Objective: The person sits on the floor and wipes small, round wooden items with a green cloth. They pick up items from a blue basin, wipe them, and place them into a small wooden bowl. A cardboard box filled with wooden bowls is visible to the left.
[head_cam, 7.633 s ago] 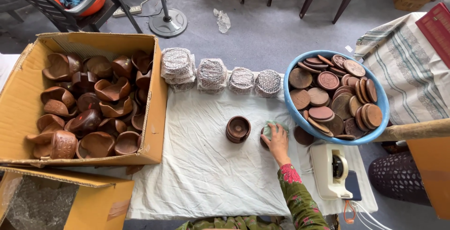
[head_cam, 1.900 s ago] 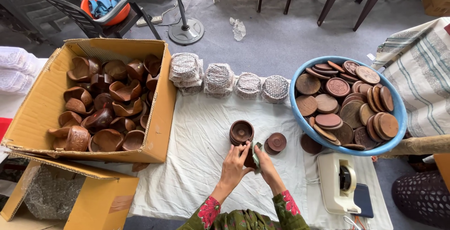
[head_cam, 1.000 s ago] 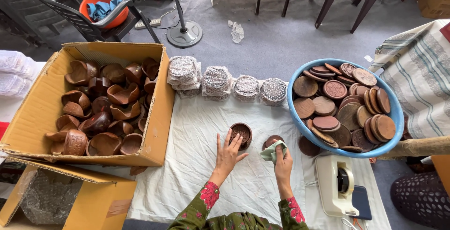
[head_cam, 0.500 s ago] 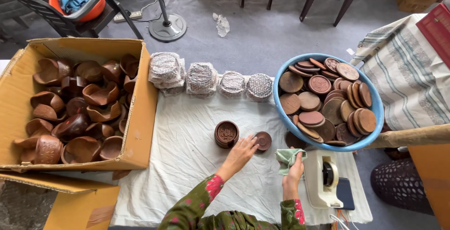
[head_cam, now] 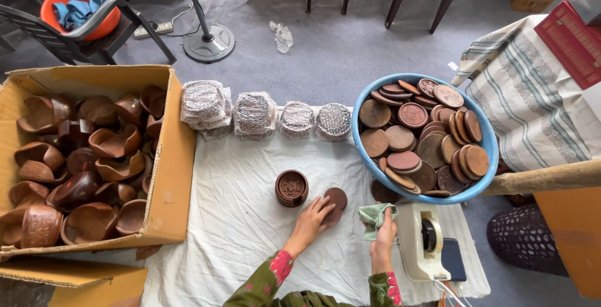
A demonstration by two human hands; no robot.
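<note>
Round wooden disc (head_cam: pixel 337 201), near the table's front edge beside the coaster stack (head_cam: pixel 292 187), unmoved since half a second ago. Left hand (head_cam: pixel 313 214) still rests open-fingered upon it; right hand (head_cam: pixel 384 229) grips green cloth (head_cam: pixel 373 217).

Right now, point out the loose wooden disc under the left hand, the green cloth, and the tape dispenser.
wooden disc (head_cam: pixel 338 198), head view, on its bare right half.
green cloth (head_cam: pixel 372 215), head view, on the bunched part left of the right hand.
tape dispenser (head_cam: pixel 421 244), head view, on its white body.
</note>
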